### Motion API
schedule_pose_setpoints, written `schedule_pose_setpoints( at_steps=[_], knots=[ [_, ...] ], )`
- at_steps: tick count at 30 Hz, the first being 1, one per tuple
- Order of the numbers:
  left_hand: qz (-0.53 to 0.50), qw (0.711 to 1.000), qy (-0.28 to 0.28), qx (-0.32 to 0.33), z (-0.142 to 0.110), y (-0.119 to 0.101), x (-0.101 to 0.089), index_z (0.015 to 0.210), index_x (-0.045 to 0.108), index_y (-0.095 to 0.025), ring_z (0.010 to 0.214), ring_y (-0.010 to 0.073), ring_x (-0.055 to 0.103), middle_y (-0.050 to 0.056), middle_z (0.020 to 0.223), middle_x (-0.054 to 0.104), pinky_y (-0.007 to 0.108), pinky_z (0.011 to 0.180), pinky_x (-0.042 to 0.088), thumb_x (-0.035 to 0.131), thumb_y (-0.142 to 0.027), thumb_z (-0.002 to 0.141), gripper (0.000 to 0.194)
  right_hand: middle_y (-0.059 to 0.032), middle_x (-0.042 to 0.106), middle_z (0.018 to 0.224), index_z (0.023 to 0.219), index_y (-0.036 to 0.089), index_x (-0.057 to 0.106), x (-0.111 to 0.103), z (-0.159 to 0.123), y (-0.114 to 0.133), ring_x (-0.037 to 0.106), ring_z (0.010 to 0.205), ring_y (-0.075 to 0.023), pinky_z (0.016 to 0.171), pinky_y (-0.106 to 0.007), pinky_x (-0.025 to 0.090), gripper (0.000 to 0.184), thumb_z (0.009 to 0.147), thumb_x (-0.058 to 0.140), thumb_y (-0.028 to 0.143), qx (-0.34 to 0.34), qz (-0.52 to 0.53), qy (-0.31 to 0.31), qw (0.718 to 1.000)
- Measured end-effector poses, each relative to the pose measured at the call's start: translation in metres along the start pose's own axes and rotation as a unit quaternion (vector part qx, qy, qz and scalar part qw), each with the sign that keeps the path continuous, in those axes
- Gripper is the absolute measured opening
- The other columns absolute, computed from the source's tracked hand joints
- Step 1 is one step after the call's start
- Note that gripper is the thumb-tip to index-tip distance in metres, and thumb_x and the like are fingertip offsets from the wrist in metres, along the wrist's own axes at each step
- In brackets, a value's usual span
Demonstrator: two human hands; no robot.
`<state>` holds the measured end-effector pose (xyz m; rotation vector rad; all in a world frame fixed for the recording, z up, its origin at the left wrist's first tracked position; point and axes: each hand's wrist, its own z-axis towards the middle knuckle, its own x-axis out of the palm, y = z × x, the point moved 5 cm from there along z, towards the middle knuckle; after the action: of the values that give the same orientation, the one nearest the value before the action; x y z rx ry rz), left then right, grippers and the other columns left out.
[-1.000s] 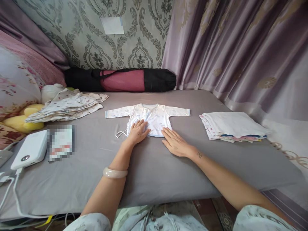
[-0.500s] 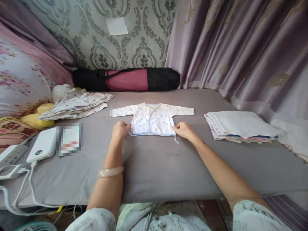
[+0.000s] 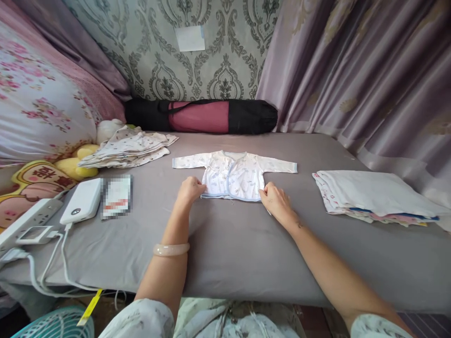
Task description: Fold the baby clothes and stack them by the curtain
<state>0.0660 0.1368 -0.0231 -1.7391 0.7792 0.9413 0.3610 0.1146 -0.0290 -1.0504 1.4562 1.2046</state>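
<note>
And here's the small white shirt (image 3: 234, 176), flat on the grey sheet (image 3: 225, 253), neckline pointing away from the person, blue-edged hem toward them, its long axis running left to right along the outstretched sleeves! The left hand (image 3: 191, 188) pinches the hem's left corner, the right hand (image 3: 276, 199) pinches the right one, the two hands apart! Out to the right, a folded stack of cloths (image 3: 373, 190); to the left, a spotted cloth pile (image 3: 130, 148), with a white power bank (image 3: 81, 199) nearer the person. Beyond the neckline, a black-and-red rolled bag (image 3: 200, 116) lies crosswise, roughly parallel to the sleeves!
</note>
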Motion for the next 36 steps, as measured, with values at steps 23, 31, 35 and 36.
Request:
schedule_pose_setpoints(
  at_steps=[23, 31, 35, 36],
  knots=[
    [0.096, 0.934, -0.085, 0.333, -0.034, -0.072, 0.028, 0.102, 0.068, -0.026, 0.113, 0.0293, 0.049, 0.007, 0.118, 0.061, 0.044, 0.093, 0.038, 0.055, -0.023, 0.088, 0.020, -0.0083, 0.069, 0.102, 0.099, 0.021, 0.072, -0.014, 0.070, -0.015, 0.062, 0.095, -0.0220, 0.075, -0.027, 0.042, 0.028, 0.092, 0.045, 0.025, -0.031, 0.053, -0.048, 0.997],
    [0.048, 0.859, 0.069, 0.505, -0.070, -0.143, 0.082, 0.107, 0.064, -0.018, 0.106, 0.0207, 0.060, 0.009, 0.112, 0.065, 0.031, 0.092, 0.046, 0.047, -0.028, 0.096, 0.023, -0.0096, 0.061, 0.115, 0.104, 0.021, 0.069, -0.012, 0.093, -0.011, 0.051, 0.112, -0.0232, 0.089, -0.030, 0.041, 0.025, 0.095, 0.045, 0.021, -0.184, -0.031, -0.091, 0.978],
    [0.113, 0.904, 0.058, 0.408, -0.075, -0.168, 0.099, 0.105, 0.063, -0.015, 0.105, 0.0261, 0.061, 0.013, 0.107, 0.065, 0.033, 0.086, 0.050, 0.060, -0.045, 0.088, 0.035, -0.0107, 0.062, 0.110, 0.104, 0.019, 0.067, -0.011, 0.093, -0.011, 0.051, 0.108, -0.0232, 0.087, -0.031, 0.039, 0.028, 0.096, 0.040, 0.019, -0.241, -0.094, -0.089, 0.962],
    [0.120, 0.911, 0.044, 0.391, -0.075, -0.171, 0.102, 0.106, 0.063, -0.013, 0.105, 0.0273, 0.060, 0.014, 0.106, 0.065, 0.034, 0.087, 0.050, 0.062, -0.045, 0.086, 0.037, -0.0109, 0.062, 0.110, 0.105, 0.019, 0.067, -0.011, 0.094, -0.011, 0.051, 0.107, -0.0232, 0.086, -0.032, 0.039, 0.029, 0.096, 0.039, 0.017, -0.250, -0.109, -0.089, 0.958]
  ],
)
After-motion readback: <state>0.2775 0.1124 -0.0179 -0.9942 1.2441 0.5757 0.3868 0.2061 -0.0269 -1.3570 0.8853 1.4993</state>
